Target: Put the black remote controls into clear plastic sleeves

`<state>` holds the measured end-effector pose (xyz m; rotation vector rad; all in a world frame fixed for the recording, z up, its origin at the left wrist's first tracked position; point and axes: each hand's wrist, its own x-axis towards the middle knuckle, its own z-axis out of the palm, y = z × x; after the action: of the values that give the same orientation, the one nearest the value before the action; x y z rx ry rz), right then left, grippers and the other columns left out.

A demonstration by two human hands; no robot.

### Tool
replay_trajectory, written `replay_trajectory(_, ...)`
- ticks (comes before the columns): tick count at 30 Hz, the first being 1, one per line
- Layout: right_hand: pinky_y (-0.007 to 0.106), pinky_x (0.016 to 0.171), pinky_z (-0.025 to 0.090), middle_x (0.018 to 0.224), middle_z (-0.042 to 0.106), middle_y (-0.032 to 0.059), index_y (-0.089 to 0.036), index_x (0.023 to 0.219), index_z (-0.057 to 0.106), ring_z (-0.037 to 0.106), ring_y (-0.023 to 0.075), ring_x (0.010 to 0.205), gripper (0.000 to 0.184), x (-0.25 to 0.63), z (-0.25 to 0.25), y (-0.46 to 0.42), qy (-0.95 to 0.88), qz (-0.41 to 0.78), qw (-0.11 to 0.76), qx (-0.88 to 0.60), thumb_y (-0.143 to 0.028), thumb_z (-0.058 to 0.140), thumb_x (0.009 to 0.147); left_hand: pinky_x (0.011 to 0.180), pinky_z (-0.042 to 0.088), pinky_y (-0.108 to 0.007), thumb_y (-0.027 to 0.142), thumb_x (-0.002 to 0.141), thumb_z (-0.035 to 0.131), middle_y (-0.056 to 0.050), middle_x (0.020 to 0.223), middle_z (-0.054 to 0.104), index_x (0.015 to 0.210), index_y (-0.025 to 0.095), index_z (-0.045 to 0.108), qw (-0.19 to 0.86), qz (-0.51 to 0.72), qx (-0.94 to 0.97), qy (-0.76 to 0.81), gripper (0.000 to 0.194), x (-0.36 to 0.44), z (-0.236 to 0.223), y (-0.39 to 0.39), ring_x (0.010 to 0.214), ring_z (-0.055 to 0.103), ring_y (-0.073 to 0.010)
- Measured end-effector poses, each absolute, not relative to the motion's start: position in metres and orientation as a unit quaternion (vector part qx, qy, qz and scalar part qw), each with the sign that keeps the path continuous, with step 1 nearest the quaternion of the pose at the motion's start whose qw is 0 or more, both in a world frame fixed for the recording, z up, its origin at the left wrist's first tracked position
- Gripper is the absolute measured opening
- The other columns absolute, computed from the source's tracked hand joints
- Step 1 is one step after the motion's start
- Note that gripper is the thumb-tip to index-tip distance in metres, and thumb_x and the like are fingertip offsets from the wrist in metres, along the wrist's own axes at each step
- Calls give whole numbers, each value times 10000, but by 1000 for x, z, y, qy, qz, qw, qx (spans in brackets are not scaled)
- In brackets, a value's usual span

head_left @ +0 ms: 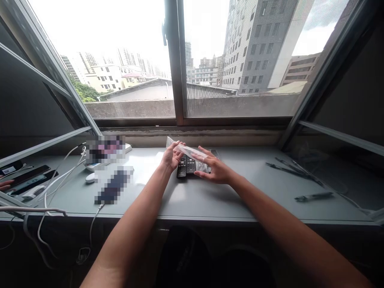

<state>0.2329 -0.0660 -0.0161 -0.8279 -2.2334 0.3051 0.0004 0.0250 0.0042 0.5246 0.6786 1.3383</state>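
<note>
A clear plastic bag point(192, 152) stretches between my two hands above the desk. The fingers of my left hand point(171, 157) are closed on one end of it. My right hand point(217, 169) has its fingers spread, with the thumb apart. Its fingertips lie against the bag's other end; whether any are inside I cannot tell. Below the bag, black remote controls lie side by side: one point(181, 173) at the left, another point(191, 165) beside it. A crinkled clear packet point(203, 166) shows by my right hand, which partly hides it.
On the right lie pens point(313, 197) and dark thin sticks point(288, 170). At left are a blurred phone-like item point(114, 186) on a cable, a white mouse point(90, 178) and white cables point(61, 180). Another person's hand point(5, 185) is near phones point(31, 176) at far left.
</note>
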Motion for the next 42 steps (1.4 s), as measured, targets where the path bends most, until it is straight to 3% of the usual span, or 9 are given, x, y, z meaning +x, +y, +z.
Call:
replay_trajectory(5,609,1327,352,1751,440,110,-294,1688,502,171,370,1713,777,233,-18,-65,-866,109,358,-331,-445,790,983,828,691,-301,144,881,846,-191,1209,784,1158,142,690,757,493,300,307,318,4,2,19,967,804,-231)
replay_trajectory(8,619,1323,358,1706,511,104,-303,1673,523,210,372,1705,754,233,-18,-64,-864,104,370,-325,-427,792,980,810,689,-287,127,894,829,-188,1198,780,1170,128,703,758,492,304,301,304,4,1,19,935,803,-217)
replay_trajectory(15,592,1241,484,1447,735,104,-297,1446,739,624,334,1418,394,228,-10,-68,-818,59,474,-321,-375,661,1069,808,688,-260,170,1072,646,-83,960,779,1227,160,665,682,639,124,334,157,-17,5,38,818,797,-156)
replay_trajectory(21,645,1291,389,1620,609,136,-258,1586,627,468,397,1572,649,219,-29,-63,-895,31,304,-325,-490,776,999,790,702,-274,236,1101,627,-91,949,775,1251,140,647,675,664,64,314,178,-26,9,42,803,808,-168)
replay_trajectory(27,637,1262,409,1531,695,88,-308,1491,716,615,371,1436,429,216,-37,-56,-914,2,251,-320,-365,703,1065,728,690,-231,190,1068,678,-81,906,756,1102,138,672,671,666,72,318,62,-18,8,42,742,786,-150)
replay_trajectory(31,610,1259,432,1555,676,85,-312,1504,698,627,345,1444,409,216,-31,-56,-888,55,318,-328,-333,606,1106,747,691,-245,173,1060,679,-81,917,753,1065,144,678,663,667,69,332,29,-17,7,42,754,780,-152)
replay_trajectory(35,518,1150,564,1451,743,97,-290,1507,666,738,306,1307,430,217,-24,-57,-772,238,475,-348,-457,534,1134,830,700,-316,220,1066,686,-81,955,765,1059,154,680,663,660,78,344,66,-18,6,41,807,785,-166)
replay_trajectory(39,506,1097,611,1249,813,110,-234,1275,784,816,301,1102,511,222,-18,-54,-628,423,566,-326,-664,686,1017,812,701,-341,249,1072,681,-63,957,762,1050,174,671,669,647,88,355,79,-18,5,38,795,768,-164)
replay_trajectory(42,479,1028,667,1201,807,106,-198,1002,831,816,271,995,483,226,-16,-51,-541,473,605,-343,-674,800,924,635,647,-238,289,1049,720,-22,849,709,1026,183,674,667,633,97,381,118,-19,5,36,647,689,-123)
